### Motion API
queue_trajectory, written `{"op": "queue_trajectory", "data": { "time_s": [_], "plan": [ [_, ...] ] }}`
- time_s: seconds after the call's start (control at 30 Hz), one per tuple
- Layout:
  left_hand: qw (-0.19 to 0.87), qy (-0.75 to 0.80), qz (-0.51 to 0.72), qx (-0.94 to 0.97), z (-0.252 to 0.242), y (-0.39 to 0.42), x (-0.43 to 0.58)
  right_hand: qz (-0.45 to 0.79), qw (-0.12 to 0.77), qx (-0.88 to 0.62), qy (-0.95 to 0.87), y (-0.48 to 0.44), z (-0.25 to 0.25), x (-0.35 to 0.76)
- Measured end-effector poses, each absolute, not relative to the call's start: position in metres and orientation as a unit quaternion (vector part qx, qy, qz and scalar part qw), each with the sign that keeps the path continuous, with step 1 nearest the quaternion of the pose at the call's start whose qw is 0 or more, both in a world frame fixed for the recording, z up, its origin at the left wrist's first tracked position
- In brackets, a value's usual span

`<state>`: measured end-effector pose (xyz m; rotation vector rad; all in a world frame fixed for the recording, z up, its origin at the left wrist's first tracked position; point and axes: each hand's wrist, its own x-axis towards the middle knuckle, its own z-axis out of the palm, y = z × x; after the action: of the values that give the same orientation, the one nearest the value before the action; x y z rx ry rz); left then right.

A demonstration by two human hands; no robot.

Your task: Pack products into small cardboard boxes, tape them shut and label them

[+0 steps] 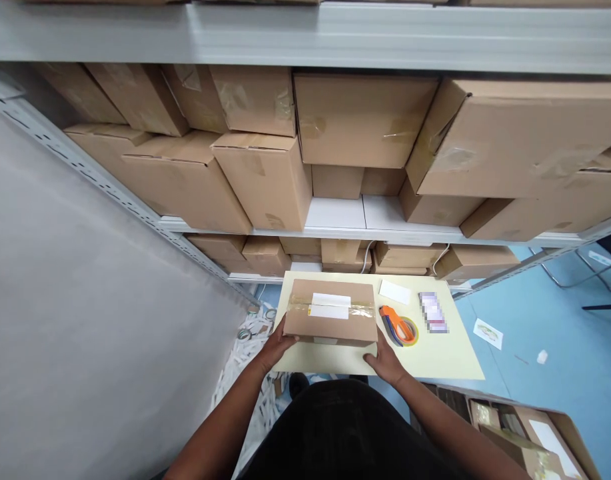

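A taped cardboard box is between my hands over the pale yellow table. White labels and clear tape lie across its top. My left hand grips the box's lower left corner, and my right hand grips its lower right corner, thumbs toward the near side. Whether the box rests on the table or is slightly raised, I cannot tell. Just right of the box lies an orange tape dispenser with a tape roll. Beyond it are a white paper slip and a blurred purple printed item.
Shelves with a grey metal beam hold many cardboard boxes in front of me. A grey wall is at left. White paper strips litter the floor. An open carton with packages stands at lower right.
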<state>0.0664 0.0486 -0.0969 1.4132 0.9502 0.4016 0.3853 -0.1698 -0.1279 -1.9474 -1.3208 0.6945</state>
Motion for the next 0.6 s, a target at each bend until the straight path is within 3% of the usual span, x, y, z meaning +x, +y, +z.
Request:
{"op": "queue_trajectory", "data": {
  "time_s": [0.1,0.23,0.33,0.47,0.6],
  "plan": [
    [0.53,0.423,0.213,0.703,-0.091,0.056,0.075,0.257,0.406,-0.768,-0.424,-0.147,-0.103,0.379],
    [0.409,0.45,0.193,0.77,-0.079,0.08,0.083,0.244,0.328,-0.85,-0.331,-0.103,-0.065,0.383],
    [0.38,0.478,0.105,0.785,-0.075,0.103,0.096,0.291,0.265,-0.882,-0.259,-0.072,-0.057,0.387],
    [0.36,0.52,-0.016,0.775,-0.078,0.127,0.115,0.3,0.269,-0.888,-0.223,-0.058,-0.073,0.395],
    [0.345,0.524,-0.009,0.779,-0.08,0.131,0.112,0.241,0.269,-0.911,-0.199,-0.097,-0.097,0.404]
  ]
}}
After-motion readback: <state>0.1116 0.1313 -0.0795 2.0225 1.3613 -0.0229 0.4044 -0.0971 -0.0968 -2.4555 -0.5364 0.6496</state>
